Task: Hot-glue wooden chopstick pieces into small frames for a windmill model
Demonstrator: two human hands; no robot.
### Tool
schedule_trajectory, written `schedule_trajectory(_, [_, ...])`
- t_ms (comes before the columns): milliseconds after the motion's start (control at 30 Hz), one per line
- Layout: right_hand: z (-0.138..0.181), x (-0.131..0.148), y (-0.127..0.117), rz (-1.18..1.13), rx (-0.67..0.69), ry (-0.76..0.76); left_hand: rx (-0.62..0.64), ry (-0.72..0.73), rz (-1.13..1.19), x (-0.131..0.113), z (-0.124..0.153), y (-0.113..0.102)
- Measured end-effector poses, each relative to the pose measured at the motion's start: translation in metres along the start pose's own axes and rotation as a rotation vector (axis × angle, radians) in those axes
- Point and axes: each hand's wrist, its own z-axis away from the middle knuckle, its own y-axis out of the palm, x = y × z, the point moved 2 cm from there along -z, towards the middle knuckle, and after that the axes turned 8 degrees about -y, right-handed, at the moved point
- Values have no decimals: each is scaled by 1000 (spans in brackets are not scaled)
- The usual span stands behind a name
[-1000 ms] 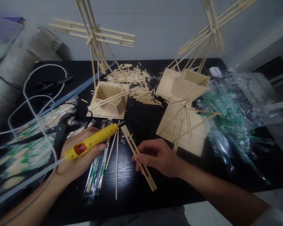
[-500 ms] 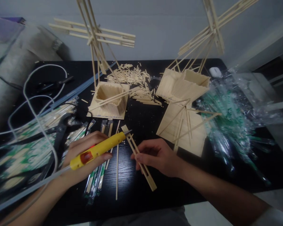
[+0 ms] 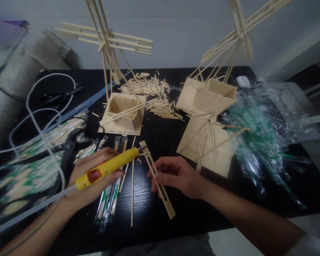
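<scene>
A yellow hot glue gun [image 3: 106,169] lies in my left hand [image 3: 89,167], its fingers wrapped round the body and a glue stick trailing from the back end. The gun's metal tip is at the upper end of a narrow frame of wooden sticks [image 3: 164,195]; whether they touch I cannot tell. My right hand [image 3: 178,176] pinches that frame near its middle, tilted over the black table. Between my hands, a loose wooden stick [image 3: 132,195] lies on the table, beside chopsticks in clear and green wrappers [image 3: 106,202].
Two stick-built windmill shapes stand behind, one with a square box base [image 3: 125,112] on the left, one on the right [image 3: 216,94]. Cut stick pieces [image 3: 149,87] are heaped between them. Pliers [image 3: 69,142] and a white cable [image 3: 29,103] lie left; empty wrappers [image 3: 256,124] pile up right.
The glue gun has shifted slightly left with my left hand. The lower end of the stick frame has swung a little left and down in my right hand.
</scene>
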Motion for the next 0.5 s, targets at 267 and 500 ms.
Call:
schedule_trajectory(267, [0,0,0,-15,19,-17,21,3,-4,3,0,0])
schedule_trajectory(500, [1,0,0,12,12,-26,48,-27,36,-1,2,3])
